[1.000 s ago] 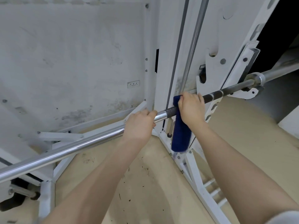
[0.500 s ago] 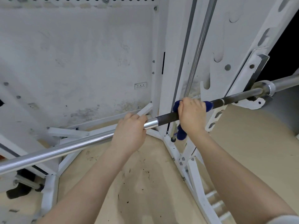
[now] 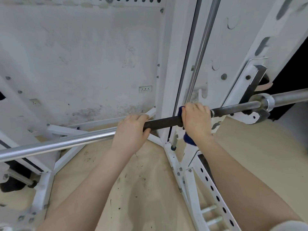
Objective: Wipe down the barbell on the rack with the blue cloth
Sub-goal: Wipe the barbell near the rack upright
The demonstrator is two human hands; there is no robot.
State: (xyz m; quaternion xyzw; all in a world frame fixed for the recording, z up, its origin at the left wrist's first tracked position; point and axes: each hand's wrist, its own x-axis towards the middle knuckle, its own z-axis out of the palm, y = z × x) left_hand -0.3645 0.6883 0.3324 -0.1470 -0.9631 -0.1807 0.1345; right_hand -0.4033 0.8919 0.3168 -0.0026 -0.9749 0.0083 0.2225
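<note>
The right hand (image 3: pixel 195 121) had its fingers curled over the dark blue cloth (image 3: pixel 189 139), clamping it round the long steel barbell (image 3: pixel 164 121), which lay across the white steel rack (image 3: pixel 246 90); the left hand (image 3: pixel 131 130) gripped the bare bar just beside it. The wiping step looked to be in hand along the dark knurled stretch. The next move would likely call for sliding the wrapped cloth on toward the collar, with the left hand steadying the bar.

- Bare dark barbell (image 3: pixel 164 121) runs clear between the left hand (image 3: pixel 131 130) and right hand (image 3: pixel 195 121).
- Beyond the right hand, the rack hook (image 3: pixel 248 115) blocks the way.
</note>
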